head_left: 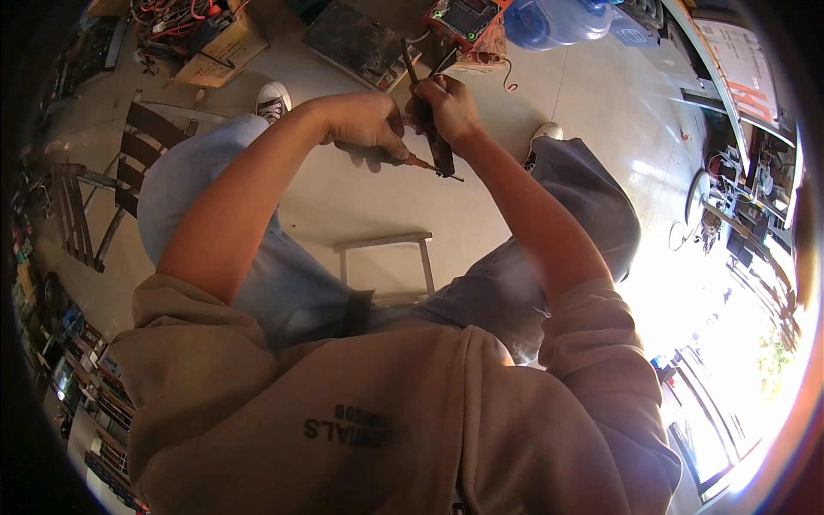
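Observation:
My left hand (pixel 365 123) is closed around a slim screwdriver-like tool (pixel 419 162). Its orange-brown section points right and ends in a thin metal tip. Close by, my right hand (pixel 449 112) grips a dark, long, narrow part (pixel 442 157), tilted, with one end sticking out below the fingers and another beyond them. The tool's tip crosses the lower end of that part; whether they touch, I cannot tell. Both hands are held up between my knees, above the floor. Fingers and shadow hide much of the dark part, so its kind is unclear.
Ahead lie a dark, worn flat case (pixel 352 41) and an orange-framed device with a display (pixel 463 19) on a box. A blue water jug (pixel 549 21) stands to its right. Cables fill a cardboard box (pixel 225 53) at far left, near a slatted chair (pixel 142 142).

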Available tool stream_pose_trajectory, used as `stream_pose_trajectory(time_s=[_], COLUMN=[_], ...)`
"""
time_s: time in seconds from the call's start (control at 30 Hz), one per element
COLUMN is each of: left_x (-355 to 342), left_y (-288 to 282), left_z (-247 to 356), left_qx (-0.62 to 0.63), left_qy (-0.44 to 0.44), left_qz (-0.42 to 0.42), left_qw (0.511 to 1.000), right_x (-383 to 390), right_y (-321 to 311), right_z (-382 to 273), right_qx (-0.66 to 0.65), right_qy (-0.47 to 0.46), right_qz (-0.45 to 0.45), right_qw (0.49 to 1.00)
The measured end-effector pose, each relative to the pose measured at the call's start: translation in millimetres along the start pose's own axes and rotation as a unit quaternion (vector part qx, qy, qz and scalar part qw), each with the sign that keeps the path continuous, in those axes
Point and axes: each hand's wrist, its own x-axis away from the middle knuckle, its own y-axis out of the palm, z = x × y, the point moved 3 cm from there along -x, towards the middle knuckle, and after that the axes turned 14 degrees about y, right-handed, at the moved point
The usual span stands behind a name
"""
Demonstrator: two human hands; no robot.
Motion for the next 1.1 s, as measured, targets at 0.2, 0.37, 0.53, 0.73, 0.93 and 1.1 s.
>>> stream_pose_trajectory(time_s=[0.2,0.37,0.53,0.73,0.93,1.1], left_x=[-4.4,-3.5,-3.9,-1.3,-4.0,-4.3], left_y=[-0.8,-1.4,-2.2,-2.1,-2.3,-1.6], left_z=[-5.8,-6.0,-5.2,-3.6,-5.2,-4.9], left_qx=[0.011,0.016,0.008,-0.019,0.012,0.009], left_qy=[0.005,0.008,0.007,-0.001,0.006,0.003], left_qz=[-0.015,-0.002,-0.003,0.000,0.004,0.005], left_qw=[1.000,1.000,1.000,1.000,1.000,1.000], right_x=[-1.6,-1.4,-3.1,2.2,-1.6,-1.8], right_y=[-0.1,1.1,0.3,3.0,1.3,2.5], right_z=[1.7,2.1,4.2,1.4,4.6,6.6], right_qx=[-0.001,-0.008,0.014,-0.001,-0.008,0.002], right_qy=[-0.011,-0.019,-0.031,-0.032,-0.038,-0.047], right_qz=[-0.005,-0.002,0.005,0.010,-0.004,0.004], right_qw=[1.000,1.000,0.999,0.999,0.999,0.999])
